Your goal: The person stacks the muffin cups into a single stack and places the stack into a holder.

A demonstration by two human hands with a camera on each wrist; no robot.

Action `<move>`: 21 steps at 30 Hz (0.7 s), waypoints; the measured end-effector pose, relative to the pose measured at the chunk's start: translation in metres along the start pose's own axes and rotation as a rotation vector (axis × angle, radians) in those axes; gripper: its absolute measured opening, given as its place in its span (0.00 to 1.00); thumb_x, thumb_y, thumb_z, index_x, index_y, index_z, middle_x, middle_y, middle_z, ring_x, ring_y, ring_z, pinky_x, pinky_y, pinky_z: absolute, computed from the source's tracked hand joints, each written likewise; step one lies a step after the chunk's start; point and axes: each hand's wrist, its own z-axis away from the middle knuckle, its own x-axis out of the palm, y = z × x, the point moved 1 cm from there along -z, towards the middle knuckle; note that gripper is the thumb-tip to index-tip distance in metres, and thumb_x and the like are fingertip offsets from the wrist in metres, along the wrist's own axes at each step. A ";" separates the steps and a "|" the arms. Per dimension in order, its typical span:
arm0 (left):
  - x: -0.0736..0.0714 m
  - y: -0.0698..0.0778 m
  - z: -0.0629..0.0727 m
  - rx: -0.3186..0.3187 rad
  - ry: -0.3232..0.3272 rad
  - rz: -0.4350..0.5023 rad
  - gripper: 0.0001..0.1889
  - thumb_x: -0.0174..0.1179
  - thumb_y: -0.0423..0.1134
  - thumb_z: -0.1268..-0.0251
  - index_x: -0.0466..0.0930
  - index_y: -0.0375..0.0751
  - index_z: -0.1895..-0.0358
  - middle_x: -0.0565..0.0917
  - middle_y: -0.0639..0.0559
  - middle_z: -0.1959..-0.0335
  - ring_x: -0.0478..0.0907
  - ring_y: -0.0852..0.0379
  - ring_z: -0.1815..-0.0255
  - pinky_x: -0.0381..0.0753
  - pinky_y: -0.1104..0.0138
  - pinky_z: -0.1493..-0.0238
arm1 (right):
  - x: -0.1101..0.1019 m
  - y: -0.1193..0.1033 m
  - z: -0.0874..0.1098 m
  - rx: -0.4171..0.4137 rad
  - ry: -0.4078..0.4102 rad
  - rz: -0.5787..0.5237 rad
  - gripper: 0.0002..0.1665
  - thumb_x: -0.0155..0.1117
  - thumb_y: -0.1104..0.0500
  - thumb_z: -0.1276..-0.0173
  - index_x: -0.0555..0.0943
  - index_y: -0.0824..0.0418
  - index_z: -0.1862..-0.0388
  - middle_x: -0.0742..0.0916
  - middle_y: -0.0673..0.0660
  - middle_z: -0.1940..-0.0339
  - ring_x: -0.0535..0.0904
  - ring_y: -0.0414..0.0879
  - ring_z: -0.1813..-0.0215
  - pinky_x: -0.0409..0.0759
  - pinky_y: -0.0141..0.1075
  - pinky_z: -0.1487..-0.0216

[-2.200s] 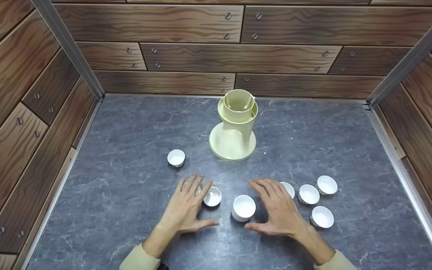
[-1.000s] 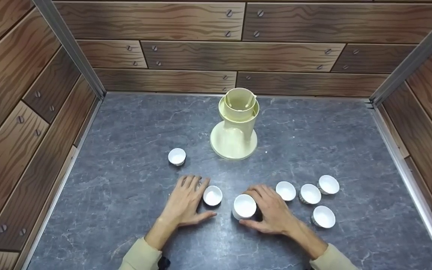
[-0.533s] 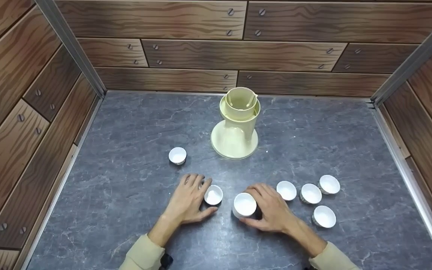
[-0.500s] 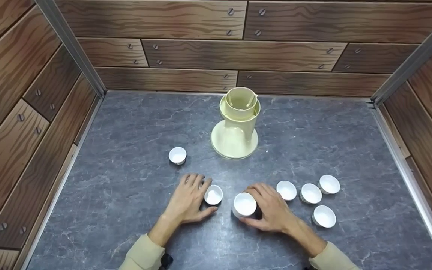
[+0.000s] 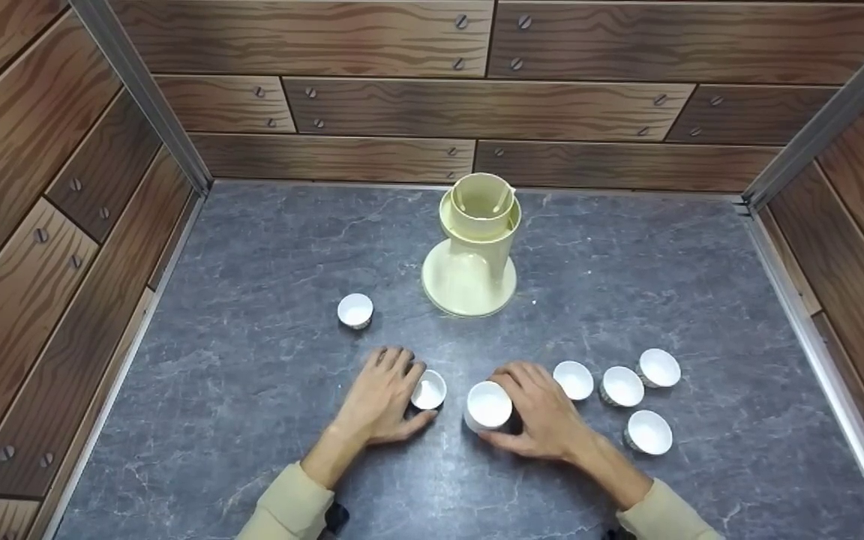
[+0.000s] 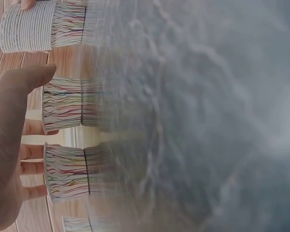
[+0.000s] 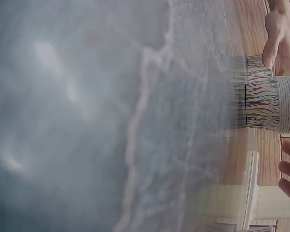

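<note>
In the head view my right hand (image 5: 537, 411) grips a stack of white paper cups (image 5: 489, 405) around its side. The left wrist view shows the stack's many rims (image 6: 28, 29) and coloured wavy lines on its wall. My left hand (image 5: 379, 399) curls its thumb and index finger round a single paper cup (image 5: 430, 390), with the thumb tip at its near side. Behind the other left fingers stands another cup (image 6: 66, 172), hidden by that hand in the head view. The cups stand upright on the table.
A pale yellow stand (image 5: 469, 277) with a round base and nested cylinders rises at the back. One cup (image 5: 355, 310) stands alone to the left. More cups (image 5: 622, 387) cluster on the right. Wood-patterned panels (image 5: 394, 109) wall the dark marbled table (image 5: 274, 255).
My right hand has moved left and taken hold of the stack of paper cups. My left hand has shifted slightly right and drawn its thumb and index finger closer round the single cup.
</note>
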 end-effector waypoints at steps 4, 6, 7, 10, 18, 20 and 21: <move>0.001 -0.001 -0.001 -0.008 -0.005 0.016 0.36 0.56 0.74 0.37 0.78 0.47 0.41 0.81 0.47 0.46 0.78 0.47 0.39 0.77 0.51 0.31 | 0.002 0.000 0.000 0.000 0.008 -0.007 0.41 0.79 0.29 0.49 0.81 0.52 0.44 0.85 0.51 0.48 0.81 0.48 0.45 0.80 0.46 0.40; 0.001 -0.002 0.000 -0.014 -0.016 0.019 0.35 0.56 0.73 0.36 0.77 0.47 0.42 0.81 0.47 0.46 0.78 0.47 0.39 0.76 0.51 0.31 | 0.002 0.000 0.000 0.000 0.010 -0.013 0.41 0.80 0.30 0.50 0.82 0.52 0.44 0.85 0.51 0.48 0.81 0.48 0.45 0.81 0.46 0.40; 0.000 -0.002 0.000 -0.017 -0.020 0.018 0.35 0.56 0.73 0.36 0.77 0.47 0.42 0.81 0.47 0.46 0.78 0.47 0.39 0.77 0.51 0.30 | 0.003 0.000 0.000 0.002 0.009 -0.014 0.41 0.80 0.30 0.50 0.81 0.52 0.44 0.85 0.51 0.48 0.81 0.48 0.45 0.81 0.46 0.41; -0.001 -0.003 0.000 -0.017 -0.019 0.013 0.34 0.56 0.73 0.36 0.77 0.46 0.44 0.81 0.47 0.47 0.78 0.47 0.40 0.77 0.51 0.31 | 0.003 0.000 0.000 0.002 0.009 -0.015 0.41 0.80 0.30 0.50 0.81 0.53 0.44 0.85 0.51 0.48 0.81 0.47 0.45 0.81 0.45 0.41; 0.000 -0.002 -0.001 -0.015 0.016 0.035 0.33 0.57 0.72 0.36 0.78 0.46 0.48 0.82 0.49 0.51 0.79 0.47 0.43 0.78 0.54 0.35 | 0.002 0.001 -0.001 0.014 0.002 -0.040 0.40 0.80 0.30 0.49 0.82 0.52 0.44 0.85 0.50 0.49 0.80 0.47 0.46 0.80 0.45 0.41; 0.000 -0.002 -0.001 -0.014 0.018 0.036 0.33 0.57 0.73 0.36 0.78 0.46 0.48 0.81 0.49 0.51 0.79 0.47 0.44 0.78 0.54 0.35 | 0.002 0.002 -0.001 0.014 0.002 -0.044 0.40 0.80 0.30 0.49 0.82 0.52 0.44 0.85 0.50 0.49 0.80 0.47 0.46 0.80 0.45 0.41; 0.000 -0.002 -0.001 -0.014 0.017 0.037 0.33 0.57 0.73 0.36 0.78 0.46 0.48 0.81 0.49 0.51 0.79 0.47 0.44 0.78 0.54 0.35 | 0.002 0.002 -0.001 0.015 0.001 -0.044 0.40 0.79 0.30 0.48 0.82 0.51 0.44 0.85 0.50 0.49 0.80 0.47 0.46 0.80 0.45 0.41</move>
